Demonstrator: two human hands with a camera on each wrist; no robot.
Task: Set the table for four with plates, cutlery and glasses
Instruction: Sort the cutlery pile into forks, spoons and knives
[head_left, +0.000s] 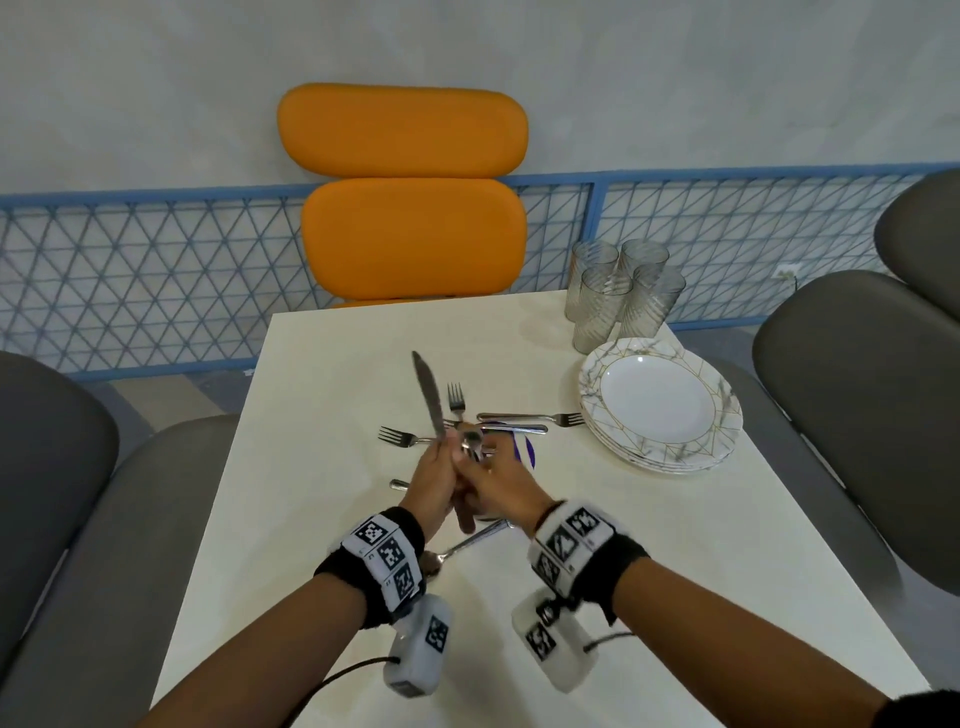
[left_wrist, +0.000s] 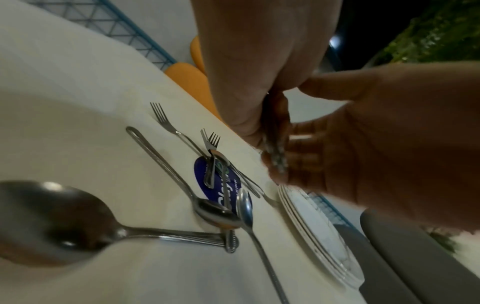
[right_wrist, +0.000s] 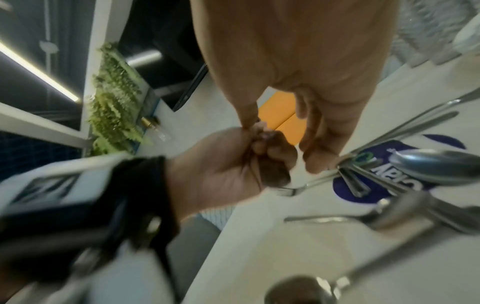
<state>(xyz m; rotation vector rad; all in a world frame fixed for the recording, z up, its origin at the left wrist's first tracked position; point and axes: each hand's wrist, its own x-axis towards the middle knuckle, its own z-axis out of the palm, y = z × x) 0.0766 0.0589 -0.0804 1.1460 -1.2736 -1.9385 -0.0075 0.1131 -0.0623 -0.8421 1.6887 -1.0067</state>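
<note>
My left hand (head_left: 434, 478) grips a table knife (head_left: 428, 395) by its patterned handle (left_wrist: 275, 148), blade tilted up and to the left above the white table (head_left: 311, 493). My right hand (head_left: 493, 478) is close against it, fingers loosely curved and fingertips touching the handle's lower end. Below the hands lies a loose pile of forks and spoons (left_wrist: 218, 170) on a round blue label (left_wrist: 221, 185). One fork (head_left: 535, 418) points at the stack of marbled plates (head_left: 722, 395). Several ribbed glasses (head_left: 618, 296) stand behind the plates. A spoon (head_left: 467, 545) lies near my left wrist.
An orange chair (head_left: 415, 234) stands at the table's far end in front of a blue mesh fence (head_left: 130, 270). Grey chairs flank the left side (head_left: 52, 467) and the right side (head_left: 857, 389). The plates and glasses fill the far right corner.
</note>
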